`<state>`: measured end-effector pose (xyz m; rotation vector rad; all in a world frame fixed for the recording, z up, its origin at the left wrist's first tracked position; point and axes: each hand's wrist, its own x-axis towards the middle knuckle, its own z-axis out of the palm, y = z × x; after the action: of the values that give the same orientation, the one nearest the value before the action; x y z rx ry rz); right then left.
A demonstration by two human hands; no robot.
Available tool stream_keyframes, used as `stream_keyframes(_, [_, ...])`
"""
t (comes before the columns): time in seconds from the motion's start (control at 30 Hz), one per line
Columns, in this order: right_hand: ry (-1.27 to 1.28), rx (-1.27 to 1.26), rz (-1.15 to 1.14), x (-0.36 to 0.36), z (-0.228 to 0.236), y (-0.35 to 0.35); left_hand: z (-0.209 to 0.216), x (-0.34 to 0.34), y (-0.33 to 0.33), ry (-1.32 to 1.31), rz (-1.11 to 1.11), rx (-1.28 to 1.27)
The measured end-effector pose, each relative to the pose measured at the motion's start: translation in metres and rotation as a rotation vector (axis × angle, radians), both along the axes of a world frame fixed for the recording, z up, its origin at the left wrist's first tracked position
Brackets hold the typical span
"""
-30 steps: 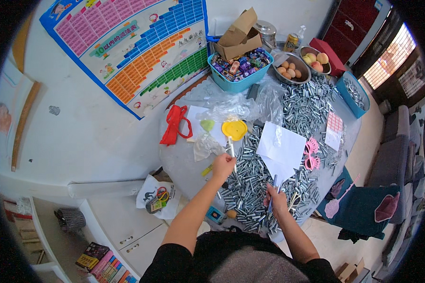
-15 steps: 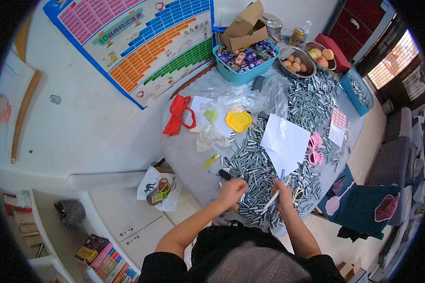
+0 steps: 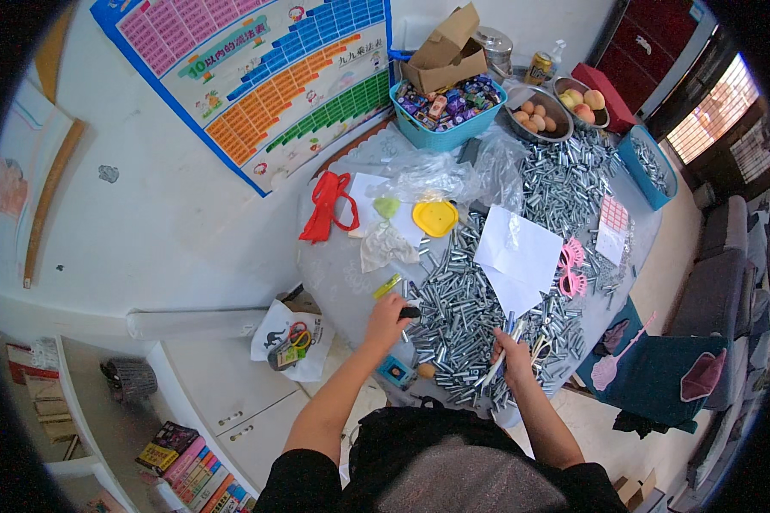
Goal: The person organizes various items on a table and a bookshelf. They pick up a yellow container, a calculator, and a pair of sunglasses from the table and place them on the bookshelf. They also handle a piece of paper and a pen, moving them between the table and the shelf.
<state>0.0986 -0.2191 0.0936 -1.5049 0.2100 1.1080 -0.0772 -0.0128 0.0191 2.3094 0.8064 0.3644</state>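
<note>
My left hand is closed at the left edge of the metal pile, its fingertips on a small black object whose kind I cannot make out. A yellow-green strip lies just beyond it. My right hand is closed around slim pen-like sticks, one white and one blue. Under and around both hands spread many short silvery metal tubes. A white paper sheet rests on them past the right hand. Near me lie a blue card-like item and a round brown object.
Farther back are a yellow lid, a red bag, clear plastic, a turquoise basket of small packets, and a bowl of eggs. Pink glasses lie right. A teal chair stands beyond the table's right edge.
My left hand has moved left and away from me, onto the black object. This uncovers the blue card-like item and the brown object. The right hand stays nearly in place with the sticks.
</note>
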Motion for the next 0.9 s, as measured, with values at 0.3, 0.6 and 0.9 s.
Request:
stream_keyframes(0.3, [0.025,0.046,-0.025,0.003,-0.008,-0.010,-0.042,-0.033,0.051,-0.346,0.541,-0.737])
stream_keyframes(0.6, [0.050,0.034,-0.001,0.001,-0.006,-0.007,-0.042,-0.041,0.060,-0.310,0.658,-0.807])
stream_keyframes(0.9, [0.015,0.029,0.058,-0.004,-0.008,-0.004,-0.013,-0.065,0.008,0.092,0.194,-0.495])
